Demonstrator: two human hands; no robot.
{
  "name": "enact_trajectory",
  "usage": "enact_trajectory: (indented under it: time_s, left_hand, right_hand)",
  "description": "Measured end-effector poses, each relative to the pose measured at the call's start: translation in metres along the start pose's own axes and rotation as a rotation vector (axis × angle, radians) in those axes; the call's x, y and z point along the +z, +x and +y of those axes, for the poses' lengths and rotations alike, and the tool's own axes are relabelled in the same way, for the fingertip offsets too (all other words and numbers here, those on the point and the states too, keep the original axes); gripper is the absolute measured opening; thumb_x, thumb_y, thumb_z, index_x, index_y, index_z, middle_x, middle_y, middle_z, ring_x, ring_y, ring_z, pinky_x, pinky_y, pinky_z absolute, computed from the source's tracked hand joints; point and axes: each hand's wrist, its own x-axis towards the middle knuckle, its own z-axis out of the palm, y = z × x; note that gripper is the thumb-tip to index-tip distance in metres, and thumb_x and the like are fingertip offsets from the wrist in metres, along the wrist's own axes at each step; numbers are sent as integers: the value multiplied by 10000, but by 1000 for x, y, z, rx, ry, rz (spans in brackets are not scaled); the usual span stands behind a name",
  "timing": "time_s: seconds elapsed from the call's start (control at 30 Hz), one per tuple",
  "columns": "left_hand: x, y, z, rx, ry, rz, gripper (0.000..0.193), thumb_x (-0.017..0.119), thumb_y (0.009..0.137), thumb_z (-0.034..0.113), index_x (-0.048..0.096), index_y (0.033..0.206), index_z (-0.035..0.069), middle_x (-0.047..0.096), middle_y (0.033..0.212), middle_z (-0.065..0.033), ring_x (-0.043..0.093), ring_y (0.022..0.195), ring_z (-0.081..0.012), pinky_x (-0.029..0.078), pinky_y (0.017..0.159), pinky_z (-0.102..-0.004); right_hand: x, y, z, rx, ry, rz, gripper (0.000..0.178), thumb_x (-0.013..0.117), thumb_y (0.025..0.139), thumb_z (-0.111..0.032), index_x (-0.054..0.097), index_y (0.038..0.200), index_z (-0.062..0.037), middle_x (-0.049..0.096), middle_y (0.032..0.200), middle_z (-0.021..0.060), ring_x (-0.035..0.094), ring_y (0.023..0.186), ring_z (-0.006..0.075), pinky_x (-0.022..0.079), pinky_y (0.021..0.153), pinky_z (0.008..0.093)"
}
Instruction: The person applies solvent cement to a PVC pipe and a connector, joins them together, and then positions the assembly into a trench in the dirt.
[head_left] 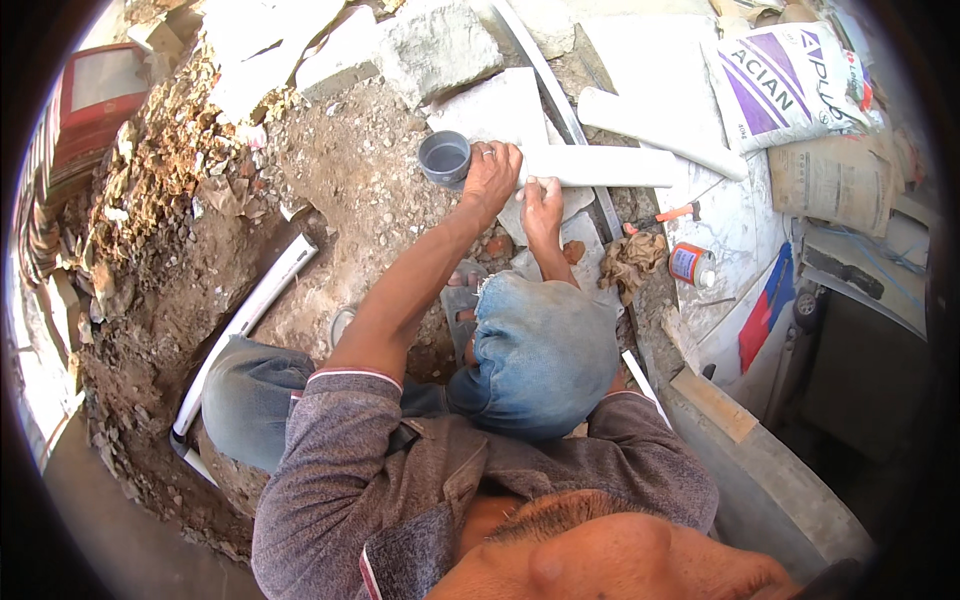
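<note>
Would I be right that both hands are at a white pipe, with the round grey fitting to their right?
Not quite: in the head view, the round grey fitting is left of the left hand and right hand, which are indeed at a white pipe.

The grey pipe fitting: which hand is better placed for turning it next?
Probably the left hand: it is close beside the grey pipe fitting, while the right hand is farther away, at the horizontal white pipe.
</note>
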Motion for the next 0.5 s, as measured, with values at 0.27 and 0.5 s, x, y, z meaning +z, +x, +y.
enact_trajectory:
  time_s: [0.27, 0.5]
  left_hand:
    - [-6, -1, 6, -82, -41, -71, 552, 605, 823, 210, 413, 1264, -60, 519, 1151, -240, 544, 1021, -379, 410, 908, -462]
    - [0, -1, 9, -90, -70, -25, 539, 597, 812, 191, 415, 1255, -57, 514, 1148, -235, 538, 1013, -373, 408, 903, -468]
  right_hand:
    - [1, 3, -12, 3, -191, 11, 243, 544, 923, -197, 530, 958, 43, 608, 761, 140, 590, 695, 238, 462, 666, 373]
    - [-1, 14, -14, -52, -236, -8, 171, 533, 944, -166, 546, 968, 3, 569, 696, 27, 499, 627, 109, 412, 587, 278]
